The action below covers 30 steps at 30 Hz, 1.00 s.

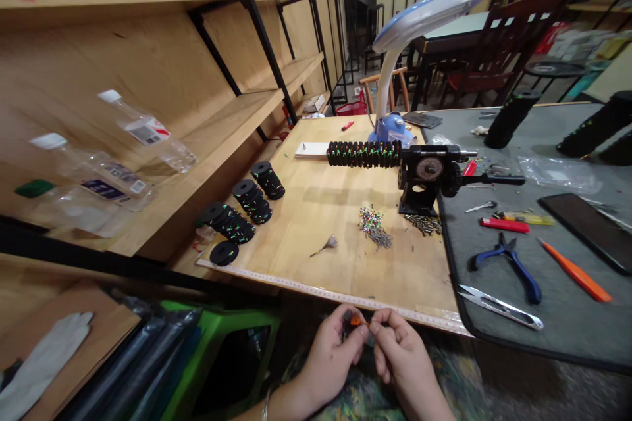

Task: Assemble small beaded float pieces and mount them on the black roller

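where both hands (368,345) pinch, an orange bead (355,320) — axis unclear.

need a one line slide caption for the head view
Both hands, left hand and right hand, pinch a small orange piece at the wooden board's front edge.

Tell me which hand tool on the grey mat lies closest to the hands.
The silver thread snips, at the mat's near edge. The blue-handled pliers and the orange tool lie farther back.

Blue pliers (508,263), snips (501,306) — desk lamp (419,33)
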{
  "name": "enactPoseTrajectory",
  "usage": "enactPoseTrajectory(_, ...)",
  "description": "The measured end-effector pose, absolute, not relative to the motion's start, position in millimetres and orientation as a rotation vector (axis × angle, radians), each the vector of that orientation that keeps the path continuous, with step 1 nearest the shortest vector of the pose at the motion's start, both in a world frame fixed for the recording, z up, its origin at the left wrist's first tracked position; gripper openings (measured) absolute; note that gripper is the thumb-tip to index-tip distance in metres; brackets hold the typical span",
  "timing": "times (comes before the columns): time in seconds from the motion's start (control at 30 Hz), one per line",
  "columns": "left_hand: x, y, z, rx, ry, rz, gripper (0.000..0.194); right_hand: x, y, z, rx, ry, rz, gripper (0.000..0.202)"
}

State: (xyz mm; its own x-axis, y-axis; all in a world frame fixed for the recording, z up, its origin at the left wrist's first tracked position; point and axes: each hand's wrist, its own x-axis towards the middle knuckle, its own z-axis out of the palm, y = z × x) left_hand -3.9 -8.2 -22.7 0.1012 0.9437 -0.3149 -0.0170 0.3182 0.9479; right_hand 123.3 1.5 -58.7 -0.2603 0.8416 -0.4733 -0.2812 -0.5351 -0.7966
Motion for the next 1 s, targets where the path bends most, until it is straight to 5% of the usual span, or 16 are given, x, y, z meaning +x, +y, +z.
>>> enactPoseTrajectory(0.63,-7.7,-6.6,-24.5,0.974,1.209,0.899,0.03,126.9,6.5,-52.7,-1.063,-0.575,1.794,0.041)
enactPoseTrajectory(1.0,-7.2,-4.9,-23.2,0.884,1.235,0.921,0.013,127.2,3.2,-55.1,-1.071,-0.739,1.808,0.043)
